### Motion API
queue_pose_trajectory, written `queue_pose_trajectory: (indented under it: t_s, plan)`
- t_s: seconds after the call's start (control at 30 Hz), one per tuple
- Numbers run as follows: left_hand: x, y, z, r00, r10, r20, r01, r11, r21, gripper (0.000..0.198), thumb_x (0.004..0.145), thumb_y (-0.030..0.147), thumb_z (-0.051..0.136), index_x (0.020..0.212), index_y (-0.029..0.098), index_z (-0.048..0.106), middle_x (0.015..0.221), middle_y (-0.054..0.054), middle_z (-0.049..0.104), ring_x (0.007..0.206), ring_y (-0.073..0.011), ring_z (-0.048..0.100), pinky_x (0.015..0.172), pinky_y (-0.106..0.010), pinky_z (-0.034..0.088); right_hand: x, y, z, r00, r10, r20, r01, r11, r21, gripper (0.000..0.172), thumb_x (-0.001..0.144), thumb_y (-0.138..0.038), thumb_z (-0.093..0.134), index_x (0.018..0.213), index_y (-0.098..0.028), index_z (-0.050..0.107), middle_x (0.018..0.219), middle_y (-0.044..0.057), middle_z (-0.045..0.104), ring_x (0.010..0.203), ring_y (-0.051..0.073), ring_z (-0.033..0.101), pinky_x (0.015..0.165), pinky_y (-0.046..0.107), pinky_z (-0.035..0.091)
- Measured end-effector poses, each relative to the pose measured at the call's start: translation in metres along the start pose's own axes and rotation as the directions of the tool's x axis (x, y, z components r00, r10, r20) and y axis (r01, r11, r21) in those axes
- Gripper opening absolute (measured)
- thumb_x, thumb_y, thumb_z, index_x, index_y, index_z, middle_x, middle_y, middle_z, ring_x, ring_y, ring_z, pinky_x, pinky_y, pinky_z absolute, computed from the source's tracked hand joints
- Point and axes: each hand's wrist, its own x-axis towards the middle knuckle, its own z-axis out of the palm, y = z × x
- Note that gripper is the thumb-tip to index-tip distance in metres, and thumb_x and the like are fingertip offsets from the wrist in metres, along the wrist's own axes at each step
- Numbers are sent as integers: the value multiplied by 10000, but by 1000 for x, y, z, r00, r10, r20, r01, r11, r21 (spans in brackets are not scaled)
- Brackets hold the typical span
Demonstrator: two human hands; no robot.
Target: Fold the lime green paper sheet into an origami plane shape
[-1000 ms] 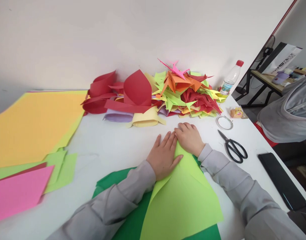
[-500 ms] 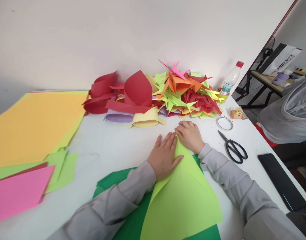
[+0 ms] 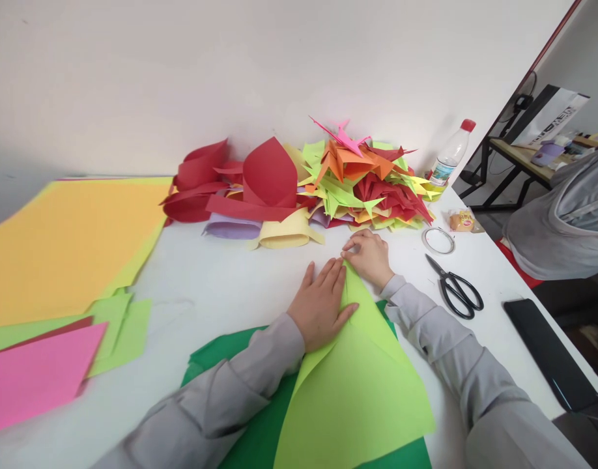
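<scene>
A lime-green paper sheet [image 3: 362, 384], its sides folded in toward a point at the far end, lies over a dark green sheet [image 3: 260, 417] on the white table. My left hand [image 3: 321, 303] rests flat on the folded left side, fingers stretched out toward the tip. At that tip my right hand [image 3: 370, 257] is closed, thumb and forefinger pinching the paper's far corner. The near part of the lime sheet bulges up slightly.
Folded paper shapes [image 3: 372, 182] and red paper rings [image 3: 270, 176] are heaped by the wall. Scissors [image 3: 458, 286], a tape roll [image 3: 438, 240], a bottle [image 3: 448, 159] and a black phone [image 3: 548, 352] lie or stand right. Coloured sheets [image 3: 84, 247] are stacked left.
My right hand has gone from lying with fingers spread along the fold to a pinch at the tip. My left hand and the paper stay nearly the same.
</scene>
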Motion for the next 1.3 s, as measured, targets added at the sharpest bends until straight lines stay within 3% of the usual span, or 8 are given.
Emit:
queue_pose_trajectory:
  t_s: [0.23,0.4,0.63,0.77,0.87,1.1,1.2,1.3]
  plan:
    - [0,0,0,1000,5,7,-5,1000,-8,695,935,508,242,1402,8,364,1494,-232,318,1400,-345,253,1117,-577,175,3,2,2,1000,17,-24,-18,999,-47,173,861,-274,511,847,-256,683,1080,6,636,1009,197,553,905,377,377]
    - [0,0,2,1000,-2,-11,2,1000,-12,687,929,502,273,1396,8,374,1477,-240,346,1398,-347,257,1123,-574,165,4,1,3,999,21,-35,-23,999,-39,166,825,-388,597,870,-247,671,1067,29,626,1011,217,551,905,393,376]
    - [1,1,-3,1000,-3,28,3,1000,4,694,933,497,265,1399,-9,360,1481,-244,335,1397,-347,261,1119,-579,170,6,-5,5,996,86,-17,-86,996,-5,93,802,-348,633,838,-282,689,1078,12,615,1047,241,529,920,435,352]
    - [0,0,-4,999,2,45,-3,1000,10,694,940,490,262,1405,-19,347,1495,-241,306,1402,-348,247,1117,-586,172,1,0,-1,1000,-10,17,10,1000,19,178,897,-308,510,922,-292,685,1098,-8,643,1051,217,533,956,444,324]
    - [0,-1,-5,999,10,40,-11,1000,13,702,941,503,262,1408,-15,342,1500,-236,299,1406,-343,240,1120,-589,158,-5,8,-9,983,-165,84,163,986,35,270,923,-195,450,1056,-282,669,1155,-7,643,1076,187,528,975,392,325]
    - [3,-10,-4,997,49,56,-51,998,37,727,935,544,244,1412,4,347,1506,-221,293,1415,-328,220,1127,-598,100,-14,11,-15,847,-498,188,531,816,-228,307,891,-98,453,1107,-165,660,1233,86,613,1120,232,490,941,389,343]
    - [3,-11,-3,998,56,42,-58,998,34,747,934,549,232,1420,-12,319,1500,-227,303,1413,-331,225,1130,-593,104,-16,8,-14,786,-585,198,618,744,-254,306,885,-72,428,1088,-113,653,1166,116,644,1090,233,510,1002,419,296]
    - [2,-10,-3,998,56,6,-56,998,31,740,934,537,246,1421,-16,314,1496,-234,309,1413,-331,225,1129,-590,120,-17,5,-14,767,-615,186,642,724,-252,370,878,-69,419,1206,-113,587,1072,109,678,1066,223,528,1066,452,217]
